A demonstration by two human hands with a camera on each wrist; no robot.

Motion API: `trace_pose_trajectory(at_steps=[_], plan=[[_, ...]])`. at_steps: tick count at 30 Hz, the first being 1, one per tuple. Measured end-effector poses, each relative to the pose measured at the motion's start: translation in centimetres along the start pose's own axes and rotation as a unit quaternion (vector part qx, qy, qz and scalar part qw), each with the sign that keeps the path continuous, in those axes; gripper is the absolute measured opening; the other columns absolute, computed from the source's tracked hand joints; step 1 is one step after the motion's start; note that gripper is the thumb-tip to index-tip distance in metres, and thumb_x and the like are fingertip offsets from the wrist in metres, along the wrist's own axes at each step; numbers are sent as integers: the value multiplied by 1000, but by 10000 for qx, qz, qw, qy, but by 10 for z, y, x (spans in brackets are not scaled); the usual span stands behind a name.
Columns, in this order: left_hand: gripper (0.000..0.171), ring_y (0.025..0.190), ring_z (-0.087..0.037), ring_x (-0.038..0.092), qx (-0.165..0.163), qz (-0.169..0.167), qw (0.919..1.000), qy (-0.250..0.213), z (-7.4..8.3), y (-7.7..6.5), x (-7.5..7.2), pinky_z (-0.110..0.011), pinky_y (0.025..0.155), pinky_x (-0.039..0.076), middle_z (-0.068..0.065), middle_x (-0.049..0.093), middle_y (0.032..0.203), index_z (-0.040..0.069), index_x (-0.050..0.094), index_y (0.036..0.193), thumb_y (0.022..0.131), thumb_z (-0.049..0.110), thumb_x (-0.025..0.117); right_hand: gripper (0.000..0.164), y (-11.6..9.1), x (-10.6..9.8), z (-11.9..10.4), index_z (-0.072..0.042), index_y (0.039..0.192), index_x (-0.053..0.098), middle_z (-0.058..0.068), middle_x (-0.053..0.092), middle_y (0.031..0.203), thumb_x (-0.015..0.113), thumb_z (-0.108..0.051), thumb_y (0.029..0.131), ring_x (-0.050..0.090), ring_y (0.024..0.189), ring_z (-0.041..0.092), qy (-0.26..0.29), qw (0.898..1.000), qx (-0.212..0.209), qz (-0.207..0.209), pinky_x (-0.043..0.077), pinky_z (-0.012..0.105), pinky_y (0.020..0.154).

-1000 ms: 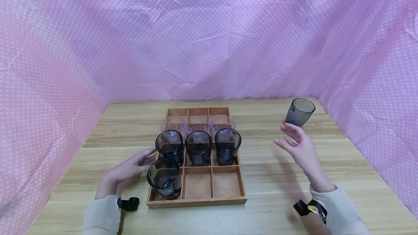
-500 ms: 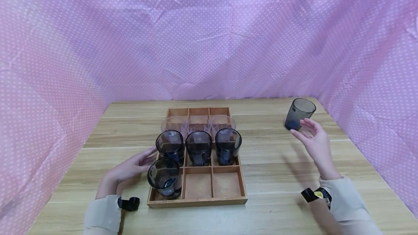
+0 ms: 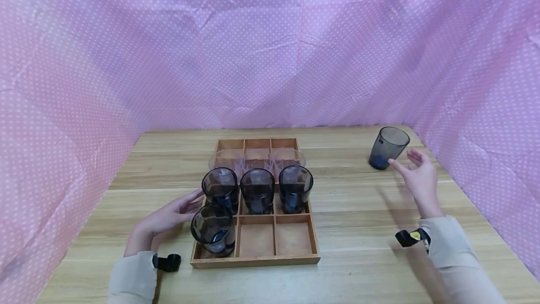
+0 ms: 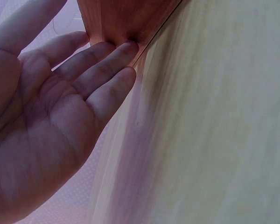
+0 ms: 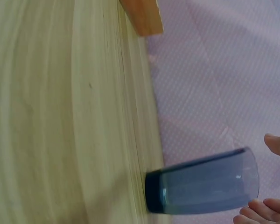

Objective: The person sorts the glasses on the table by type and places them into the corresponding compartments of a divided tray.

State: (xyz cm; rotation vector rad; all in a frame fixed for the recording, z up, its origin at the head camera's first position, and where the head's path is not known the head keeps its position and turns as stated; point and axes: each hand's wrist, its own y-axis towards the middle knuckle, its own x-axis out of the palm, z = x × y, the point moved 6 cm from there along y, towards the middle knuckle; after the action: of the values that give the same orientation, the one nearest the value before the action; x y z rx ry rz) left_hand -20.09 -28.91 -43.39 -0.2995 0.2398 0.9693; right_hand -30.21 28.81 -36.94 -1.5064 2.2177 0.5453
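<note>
A smoky grey glass (image 3: 389, 148) stands upright on the table at the back right. My right hand (image 3: 419, 181) is beside its right side, thumb and fingers spread apart; in the right wrist view the fingers lie around the glass's rim without a visible grip. The fingertips of my left hand (image 3: 168, 217) touch the left wall of a divided wooden tray (image 3: 255, 262), its fingers fairly straight in the left wrist view. Inside the tray, several dark glasses (image 3: 257, 191) fill the middle row, and one dark glass (image 3: 213, 231) occupies the front left compartment.
Clear glasses (image 3: 226, 156) stand behind the dark ones in the tray. Pale wooden table (image 3: 346, 233) surrounds the tray. A pink dotted cloth (image 3: 270, 60) hangs at the back and both sides.
My right hand has moved right and slightly away from me, from in front of the smoky glass to its right side. The left hand and the tray stay put.
</note>
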Motion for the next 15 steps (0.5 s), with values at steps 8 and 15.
trace_pose_trajectory(at_steps=[8,15], plan=[[76,140,-57,14,24,-9,10000,15,1,0,0,-4,99,32,-33,2,157,-6,6,152,99,17,54,86,19,2,3,5,150,22,23,31,155,68,-34,89,33,143,39,-160,9998,12,-136,32,49,116],[76,140,-57,14,42,-20,10000,33,1,0,1,-4,99,33,-33,3,157,-6,6,152,99,17,54,89,31,8,1,2,151,22,21,31,156,70,-37,87,33,143,37,-162,9997,138,-103,31,48,117]])
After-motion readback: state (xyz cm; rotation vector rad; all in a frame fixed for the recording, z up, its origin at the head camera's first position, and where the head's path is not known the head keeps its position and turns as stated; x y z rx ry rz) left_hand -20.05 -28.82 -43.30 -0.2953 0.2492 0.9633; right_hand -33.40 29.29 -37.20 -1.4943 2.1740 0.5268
